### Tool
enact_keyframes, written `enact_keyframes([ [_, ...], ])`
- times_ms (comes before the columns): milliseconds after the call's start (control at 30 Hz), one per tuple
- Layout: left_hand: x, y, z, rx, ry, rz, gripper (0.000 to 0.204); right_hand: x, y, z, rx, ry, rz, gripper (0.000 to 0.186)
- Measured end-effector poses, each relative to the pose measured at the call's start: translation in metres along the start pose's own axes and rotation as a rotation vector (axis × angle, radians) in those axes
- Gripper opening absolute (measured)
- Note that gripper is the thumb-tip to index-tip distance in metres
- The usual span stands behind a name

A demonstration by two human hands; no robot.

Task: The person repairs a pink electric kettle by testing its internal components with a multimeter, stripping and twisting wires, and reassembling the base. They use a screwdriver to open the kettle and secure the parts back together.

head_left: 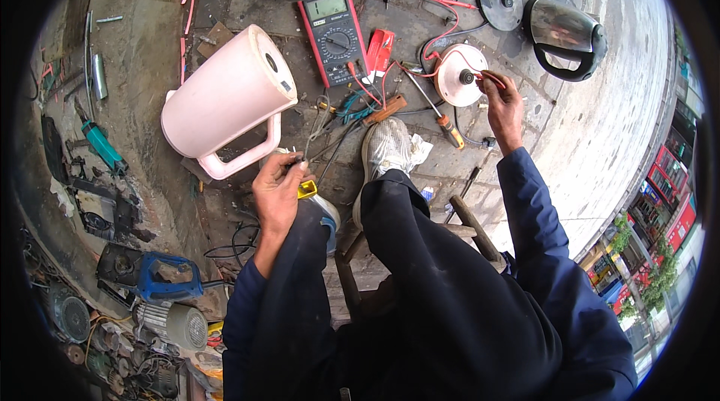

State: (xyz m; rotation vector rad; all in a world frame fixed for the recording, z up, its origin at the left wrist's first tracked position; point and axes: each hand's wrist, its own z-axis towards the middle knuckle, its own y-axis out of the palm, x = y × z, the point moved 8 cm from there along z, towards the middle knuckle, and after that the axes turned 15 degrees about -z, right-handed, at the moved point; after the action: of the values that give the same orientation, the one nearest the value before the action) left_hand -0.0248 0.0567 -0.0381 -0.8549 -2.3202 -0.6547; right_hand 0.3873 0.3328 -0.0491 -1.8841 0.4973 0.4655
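Observation:
My left hand is closed in a pinch by the pink kettle's handle, on something small and dark that I cannot make out. A yellow piece shows beside its fingers. The pink kettle lies on its side, its base facing right. My right hand pinches a slim red-and-dark test probe, close to the central connector of the round pink power base. Whether the tip touches is hidden. A red-framed multimeter lies between kettle and power base, its red leads running right.
A steel kettle and black power base lie far right. Near my shoes are screwdrivers, one with an orange handle. A teal-handled tool, a blue power tool and a motor lie left. Cables cross the paving.

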Motion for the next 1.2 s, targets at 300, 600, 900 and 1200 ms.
enact_keyframes([
  [300,-0.0021,-0.0009,-0.0004,0.009,-0.034,0.014,0.014,0.0051,0.0035,0.0004,0.080,-0.013,0.042,0.023],
  [600,-0.0022,-0.0002,-0.0005,0.016,-0.032,-0.004,0.014,0.0012,0.0051,-0.0003,0.017,0.016,-0.046,0.024],
  [900,0.0016,0.0024,-0.0021,0.025,-0.028,0.009,0.013,-0.0001,0.0037,-0.0009,0.061,0.009,0.050,0.024],
  [1200,0.0033,0.0039,-0.0021,0.025,-0.027,0.023,0.013,0.0009,0.0033,-0.0005,0.070,0.004,0.029,0.022],
])
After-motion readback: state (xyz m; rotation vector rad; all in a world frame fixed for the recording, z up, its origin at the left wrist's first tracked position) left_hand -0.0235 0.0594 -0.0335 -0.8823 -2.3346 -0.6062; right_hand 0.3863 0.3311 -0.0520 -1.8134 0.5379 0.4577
